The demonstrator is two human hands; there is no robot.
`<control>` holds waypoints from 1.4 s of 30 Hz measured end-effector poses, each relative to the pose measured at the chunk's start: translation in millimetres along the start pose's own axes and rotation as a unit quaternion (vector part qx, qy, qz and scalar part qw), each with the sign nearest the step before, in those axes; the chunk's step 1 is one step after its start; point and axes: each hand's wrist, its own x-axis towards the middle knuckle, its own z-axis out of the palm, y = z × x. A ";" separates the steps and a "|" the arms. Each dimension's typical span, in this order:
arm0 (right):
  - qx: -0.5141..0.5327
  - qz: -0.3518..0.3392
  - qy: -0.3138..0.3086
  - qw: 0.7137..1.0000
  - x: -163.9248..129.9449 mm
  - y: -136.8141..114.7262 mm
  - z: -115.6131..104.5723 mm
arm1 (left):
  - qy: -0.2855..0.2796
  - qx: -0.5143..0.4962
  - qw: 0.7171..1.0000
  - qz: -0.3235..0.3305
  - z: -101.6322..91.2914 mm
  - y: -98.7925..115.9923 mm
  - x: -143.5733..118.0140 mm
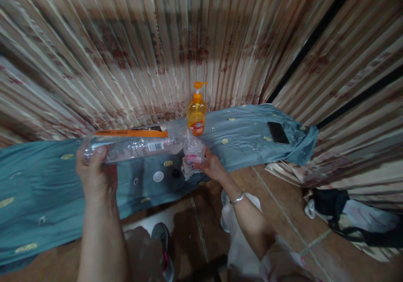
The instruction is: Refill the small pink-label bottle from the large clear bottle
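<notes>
My left hand (94,171) grips a large clear plastic bottle (135,147) held on its side, its mouth pointing right at a small clear bottle with a pink label (194,151). My right hand (212,166) holds that small bottle upright over the blue-grey cloth (245,141), with a crumpled cloth or tissue (188,171) under it. An orange pump bottle of soap (197,113) stands just behind. A white cap (158,176) and a dark cap (176,173) lie on the cloth near the small bottle.
A black phone (278,132) lies on the cloth at the right. An orange strip (130,133) lies behind the large bottle. Striped curtains (201,43) hang behind. A black bag (333,215) is on the tiled floor at right.
</notes>
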 end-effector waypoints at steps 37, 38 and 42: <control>0.002 -0.011 0.001 1.000 0.5 2.9 -0.1 | -0.009 -0.036 0.999 0.040 0.8 2.2 0.6; 0.001 -0.010 0.001 1.000 0.6 3.0 0.1 | -0.009 -0.035 0.998 0.042 1.0 2.6 0.5; -0.011 -0.011 0.004 1.000 0.7 4.0 0.8 | -0.015 -0.041 0.998 0.053 2.2 3.7 -0.6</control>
